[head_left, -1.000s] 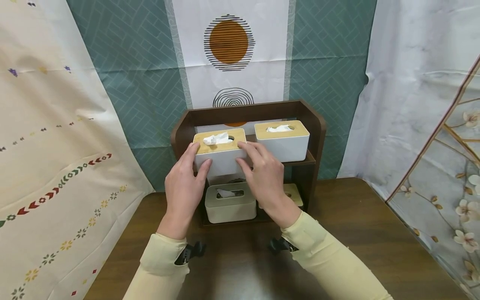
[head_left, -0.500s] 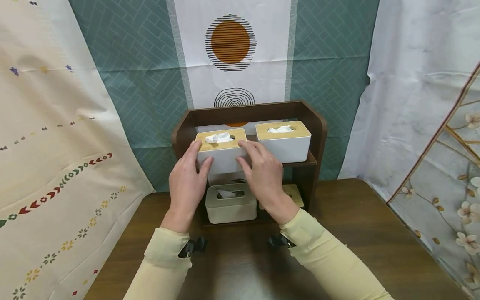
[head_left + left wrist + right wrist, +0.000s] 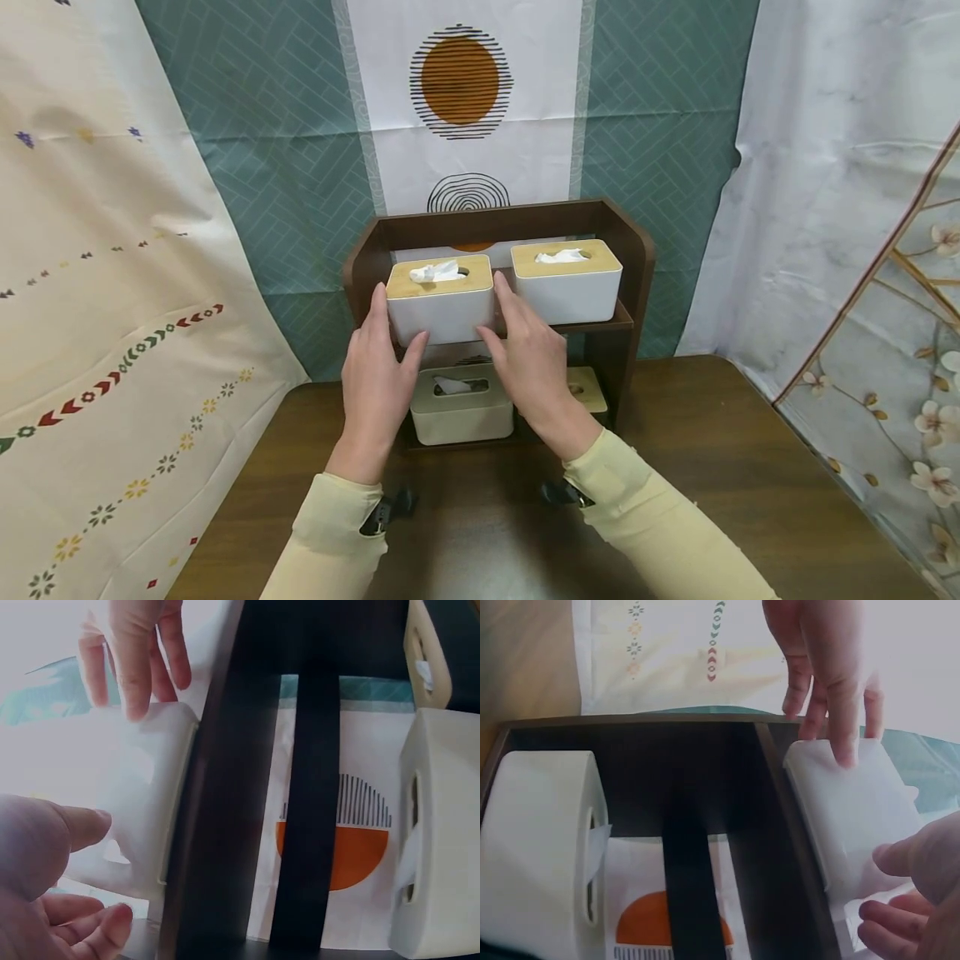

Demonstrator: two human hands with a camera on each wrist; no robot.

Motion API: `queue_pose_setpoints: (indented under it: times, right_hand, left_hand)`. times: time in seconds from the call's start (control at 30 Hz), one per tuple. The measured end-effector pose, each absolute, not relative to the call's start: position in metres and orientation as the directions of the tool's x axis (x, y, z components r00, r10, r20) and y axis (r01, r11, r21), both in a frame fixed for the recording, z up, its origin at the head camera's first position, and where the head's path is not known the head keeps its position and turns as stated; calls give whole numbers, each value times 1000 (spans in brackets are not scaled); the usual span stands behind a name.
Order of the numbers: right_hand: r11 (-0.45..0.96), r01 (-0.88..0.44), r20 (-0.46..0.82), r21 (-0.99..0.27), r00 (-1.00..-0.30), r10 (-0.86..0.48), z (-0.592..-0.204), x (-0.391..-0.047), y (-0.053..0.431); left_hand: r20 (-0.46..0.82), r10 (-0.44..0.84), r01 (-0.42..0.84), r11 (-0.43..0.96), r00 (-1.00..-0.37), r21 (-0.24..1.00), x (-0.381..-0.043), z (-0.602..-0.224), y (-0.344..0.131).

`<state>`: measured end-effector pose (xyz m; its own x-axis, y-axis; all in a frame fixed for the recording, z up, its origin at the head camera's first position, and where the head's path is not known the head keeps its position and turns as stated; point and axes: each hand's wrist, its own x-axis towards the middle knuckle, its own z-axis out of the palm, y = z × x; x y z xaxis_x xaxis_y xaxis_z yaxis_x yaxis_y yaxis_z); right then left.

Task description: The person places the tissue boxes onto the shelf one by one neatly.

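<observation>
A white tissue box (image 3: 441, 317) with a wooden lid and a tissue poking from its slot sits at the left of the upper shelf, its front jutting out past the shelf edge. My left hand (image 3: 375, 375) lies along its left side, fingers straight, thumb at the front face. Opposite it, my right hand (image 3: 531, 354) has straight fingers beside the right side and its thumb near the lower front. In the left wrist view, the left thumb (image 3: 86, 829) lies over the box's front, with the other fingers beyond its side. The right hand's fingertips (image 3: 889, 930) show beside the box in the right wrist view.
A matching white tissue box (image 3: 568, 292) stands on the upper shelf to the right. Below are a grey-beige tissue box (image 3: 461, 417) and a wooden-lidded one (image 3: 588, 387), partly hidden by the right arm. The dark brown rack (image 3: 637, 250) stands on a wooden table (image 3: 690, 467) before hanging cloths.
Both hands have shifted from the lid's front corners to the box's sides, and the fingers have straightened. The box has stayed nearly in place.
</observation>
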<state>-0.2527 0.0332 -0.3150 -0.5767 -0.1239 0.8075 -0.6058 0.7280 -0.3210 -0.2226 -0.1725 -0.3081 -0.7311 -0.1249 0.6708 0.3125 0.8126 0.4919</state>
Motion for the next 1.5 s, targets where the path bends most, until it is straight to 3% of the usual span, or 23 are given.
queue_pose_setpoints:
  times: [0.2,0.53,1.0,1.5]
  right_hand:
    - [743,-581,794,-332,-597,-112,-326,-250,37]
    - [749,-589,817,-304,-566,-113,-341,-257,38]
    - [771,-574,836,-276,-539,-102,-343,-265,34]
    - [789,-561,873,-249,-483,-68,-347,-271,28]
  left_hand:
    - [665,-167,287,807,-728,517,-214,-324,-177]
    - [691,-163,306,809,-704,503,-226,-346,-185]
    - [721,-185,318,805,-668,501,-237,-346,-182]
    - [715,-202,315,794,-669,520,-245,-347,-183]
